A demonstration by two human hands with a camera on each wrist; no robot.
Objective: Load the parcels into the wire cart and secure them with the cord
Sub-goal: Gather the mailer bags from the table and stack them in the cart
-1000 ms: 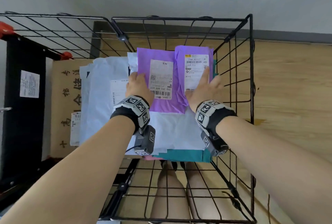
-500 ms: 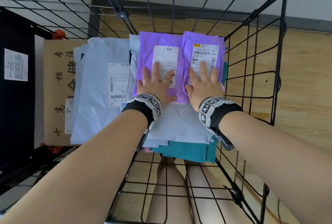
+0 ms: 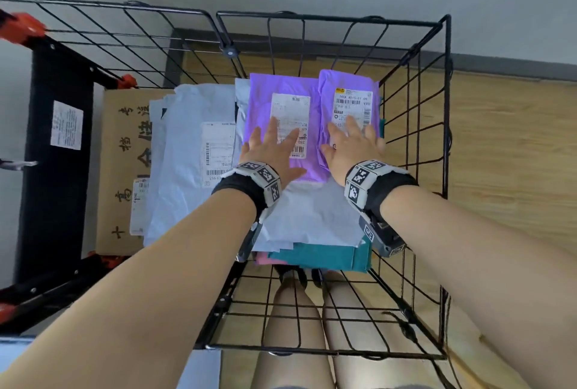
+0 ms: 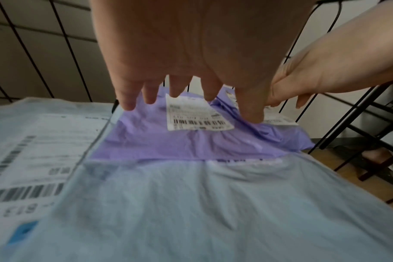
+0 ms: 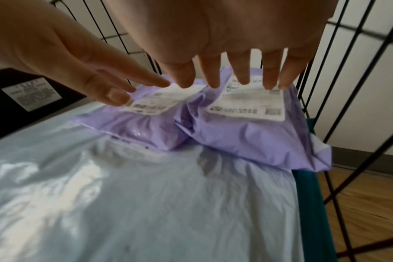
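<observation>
Beside the wire cart [image 3: 446, 107], a cardboard box [image 3: 121, 126] stands; both hands' fingers [image 3: 274, 135] spread loose over purple parcels [image 3: 265, 98].

head view looks steeply down; both wrist views, close and low, share the purple parcels [image 3: 282, 113].

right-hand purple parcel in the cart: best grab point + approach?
Pinch the near edge of the purple parcel from above, on your side. It lies flat on the grey bag, and that edge's loose corner overhangs beside the cart wall, which blocks the right.

glossy plastic parcels [image 3: 282, 92], black wire cart [image 3: 447, 113]
</observation>
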